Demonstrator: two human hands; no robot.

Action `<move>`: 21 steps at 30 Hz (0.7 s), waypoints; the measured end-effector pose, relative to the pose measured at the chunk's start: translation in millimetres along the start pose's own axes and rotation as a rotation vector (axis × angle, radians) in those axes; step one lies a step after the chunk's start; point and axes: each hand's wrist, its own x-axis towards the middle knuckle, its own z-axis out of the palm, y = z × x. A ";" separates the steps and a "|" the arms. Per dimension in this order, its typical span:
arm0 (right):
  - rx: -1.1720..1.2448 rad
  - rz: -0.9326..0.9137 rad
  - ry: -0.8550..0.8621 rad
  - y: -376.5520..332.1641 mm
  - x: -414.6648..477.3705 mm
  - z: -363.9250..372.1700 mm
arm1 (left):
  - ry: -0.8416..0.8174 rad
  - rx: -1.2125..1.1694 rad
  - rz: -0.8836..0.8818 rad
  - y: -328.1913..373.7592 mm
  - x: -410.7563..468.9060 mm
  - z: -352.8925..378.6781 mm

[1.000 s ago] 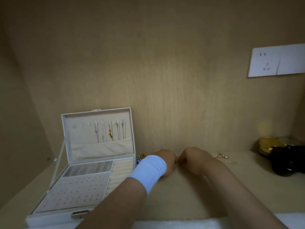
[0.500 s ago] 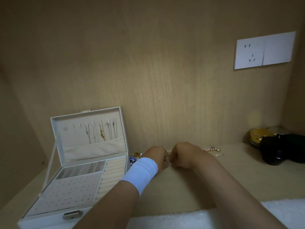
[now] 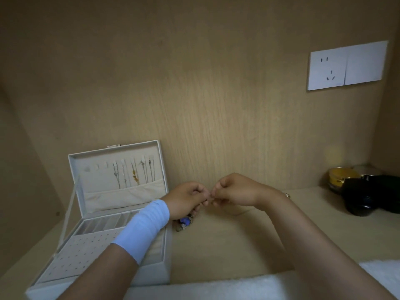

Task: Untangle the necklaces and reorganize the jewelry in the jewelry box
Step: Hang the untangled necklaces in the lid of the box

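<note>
jewelry box [image 3: 86,252] open at near left, lid upright against the far wall. several necklaces [image 3: 134,176] hang straight in the lid. left hand [image 3: 186,200] and right hand [image 3: 236,191] are just above the shelf [image 3: 238,245], right of the box, fingertips meeting. both hands have curled fingers, pinching what is judged to be a fine strand, too thin to resolve. tangle [image 3: 184,223] of beads, one blue, lies directly below the left hand; resting or hanging, cannot tell. judged: strand runs left-right, bulk on the left, so left hand anchors and right hand draws rightward.
</note>
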 end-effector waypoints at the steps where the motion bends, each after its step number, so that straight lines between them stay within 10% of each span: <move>1: 0.036 -0.001 -0.024 -6.6 -1.6 1.5 | -0.031 -0.029 0.004 2.3 -5.7 -6.6; 21: 0.139 -0.188 -0.060 -62.8 -5.3 57.3 | -0.006 0.006 0.082 -7.8 -64.6 -96.6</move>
